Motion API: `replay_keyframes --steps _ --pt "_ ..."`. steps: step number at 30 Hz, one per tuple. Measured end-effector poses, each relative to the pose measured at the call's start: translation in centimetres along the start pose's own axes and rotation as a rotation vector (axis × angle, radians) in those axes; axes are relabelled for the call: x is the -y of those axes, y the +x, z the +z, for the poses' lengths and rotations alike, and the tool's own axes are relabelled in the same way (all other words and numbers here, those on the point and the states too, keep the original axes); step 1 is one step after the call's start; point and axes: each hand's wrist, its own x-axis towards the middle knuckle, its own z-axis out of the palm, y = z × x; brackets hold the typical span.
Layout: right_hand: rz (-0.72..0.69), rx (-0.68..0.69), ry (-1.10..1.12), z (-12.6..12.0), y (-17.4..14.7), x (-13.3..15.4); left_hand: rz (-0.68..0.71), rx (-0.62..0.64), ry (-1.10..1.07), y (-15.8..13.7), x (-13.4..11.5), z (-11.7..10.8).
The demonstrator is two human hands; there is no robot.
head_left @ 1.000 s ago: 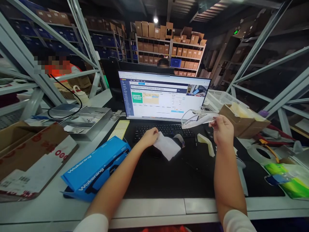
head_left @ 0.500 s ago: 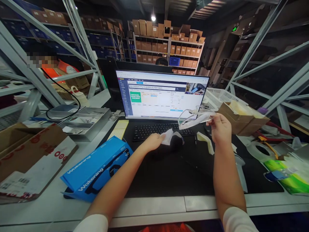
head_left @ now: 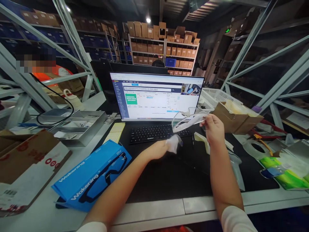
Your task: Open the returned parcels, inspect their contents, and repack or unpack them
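My right hand is raised in front of the monitor, its fingers pinched on one end of a clear, glasses-shaped plastic piece with a whitish strip along it. Lower down, over the black desk mat, my left hand grips a crumpled white tissue. A dark object partly shows behind the tissue, too covered to make out. To the left of my left forearm lies a blue box marked "Wakening", with black glasses printed on it.
Behind the hands stand a keyboard and a lit monitor. Open cartons and a grey divided tray are at left. A brown box, a tape roll and a green packet sit right. A co-worker is far left.
My left hand has moved right with the tissue, closer beneath the clear piece. My right hand keeps its pinch. The whole view has shifted slightly.
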Motion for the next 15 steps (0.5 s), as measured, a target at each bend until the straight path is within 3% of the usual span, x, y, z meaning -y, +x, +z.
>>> replay_keyframes --steps 6,12,15 --pt "-0.004 0.02 -0.013 -0.1 -0.1 -0.3 -0.092 -0.07 0.206 0.3 -0.1 1.2" --pt "0.001 0.036 -0.046 -0.2 -0.1 -0.4 -0.175 -0.077 0.264 0.7 0.8 0.1" --pt "0.014 0.029 -0.025 -0.2 0.0 -0.4 -0.145 -0.029 0.296 0.4 0.3 -0.5"
